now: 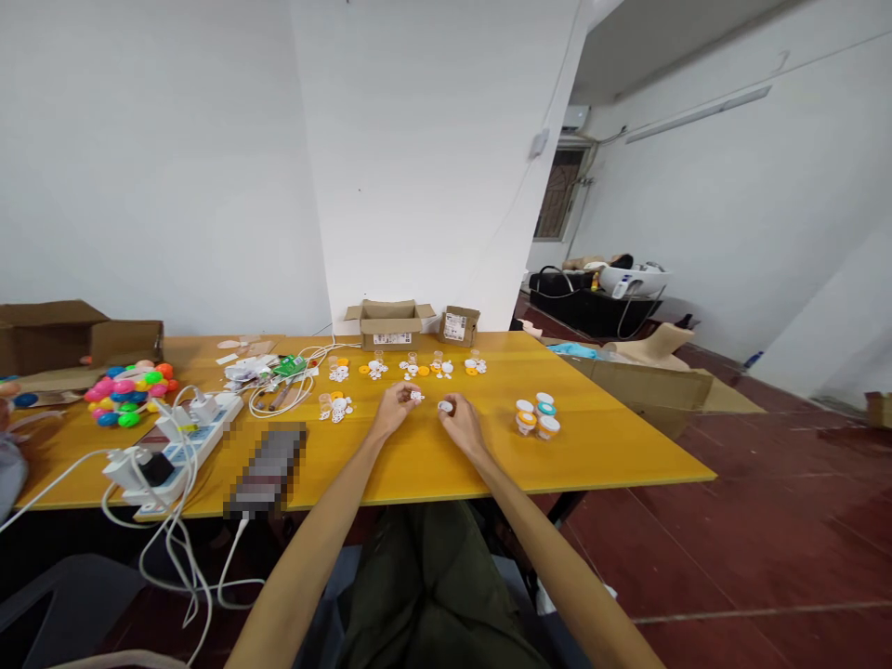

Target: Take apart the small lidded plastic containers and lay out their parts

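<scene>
My left hand (396,407) is closed on a small white perforated piece (416,396) above the yellow table (411,455). To its right, my right hand (460,423) pinches a small white round piece (444,406). The two hands are apart. Beyond them, small clear cups, white pieces (376,369) and orange rings (424,371) lie in several groups in a row. Another group of white pieces (339,407) is left of my left hand. Several lidded containers (548,426) with orange, teal and white tops stand together to the right of my right hand.
Two cardboard boxes (394,327) stand at the back edge. On the left are a phone (268,469), a power strip (216,423) with tangled white cables, colourful balls (129,386) and an open carton (132,344). A large carton (634,386) is beyond the table's right edge.
</scene>
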`<control>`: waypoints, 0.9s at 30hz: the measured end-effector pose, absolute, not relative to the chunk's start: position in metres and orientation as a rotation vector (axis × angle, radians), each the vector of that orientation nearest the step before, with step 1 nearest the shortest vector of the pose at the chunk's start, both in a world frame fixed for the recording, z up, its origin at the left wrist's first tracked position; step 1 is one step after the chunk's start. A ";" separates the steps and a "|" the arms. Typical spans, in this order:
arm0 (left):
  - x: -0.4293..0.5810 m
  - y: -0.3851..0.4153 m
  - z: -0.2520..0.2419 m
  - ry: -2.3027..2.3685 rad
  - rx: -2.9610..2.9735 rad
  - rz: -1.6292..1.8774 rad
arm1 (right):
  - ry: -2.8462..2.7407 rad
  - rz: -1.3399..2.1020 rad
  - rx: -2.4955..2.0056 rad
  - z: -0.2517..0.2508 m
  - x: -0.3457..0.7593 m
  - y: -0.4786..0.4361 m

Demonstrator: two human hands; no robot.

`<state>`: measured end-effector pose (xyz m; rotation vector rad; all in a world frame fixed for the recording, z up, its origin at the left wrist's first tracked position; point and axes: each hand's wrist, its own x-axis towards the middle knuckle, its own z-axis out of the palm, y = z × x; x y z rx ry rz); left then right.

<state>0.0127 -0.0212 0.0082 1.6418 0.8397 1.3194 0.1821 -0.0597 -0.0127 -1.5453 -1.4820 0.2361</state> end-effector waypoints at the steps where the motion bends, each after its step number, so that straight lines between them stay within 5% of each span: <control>1: 0.013 -0.021 0.009 0.833 1.645 1.323 | -1.499 0.202 -1.522 -0.012 0.182 -0.060; 27: 0.018 -0.032 0.014 0.720 1.460 1.112 | -1.775 0.142 -1.448 -0.006 0.178 -0.065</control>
